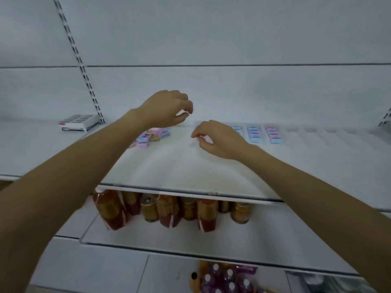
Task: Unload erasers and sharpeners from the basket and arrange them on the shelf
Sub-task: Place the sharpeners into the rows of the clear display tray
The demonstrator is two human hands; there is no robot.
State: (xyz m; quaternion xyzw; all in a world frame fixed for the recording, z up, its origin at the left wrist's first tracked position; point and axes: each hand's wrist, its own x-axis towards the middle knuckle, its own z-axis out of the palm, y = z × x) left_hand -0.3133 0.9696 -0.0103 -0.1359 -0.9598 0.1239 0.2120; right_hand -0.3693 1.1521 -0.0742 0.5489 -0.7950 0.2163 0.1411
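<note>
A loose pile of pink and blue erasers (152, 135) lies on the white shelf (169, 166), partly behind my left forearm. To the right, neat rows of blue erasers (254, 135) and pink and blue erasers (274, 135) run front to back, and a further row (236, 128) is partly hidden by my right hand. My left hand (167, 108) hovers above the shelf near the pile with its fingers loosely curled and nothing visible in them. My right hand (215, 138) rests low on the shelf, its fingertips pinching a small pink eraser (198, 138). No basket is in view.
A white and dark box (79, 123) sits at the shelf's back left beside a slotted upright (84, 75). The shelf below holds jars and red pouches (169, 210). Purple bottles (224, 278) stand at the bottom.
</note>
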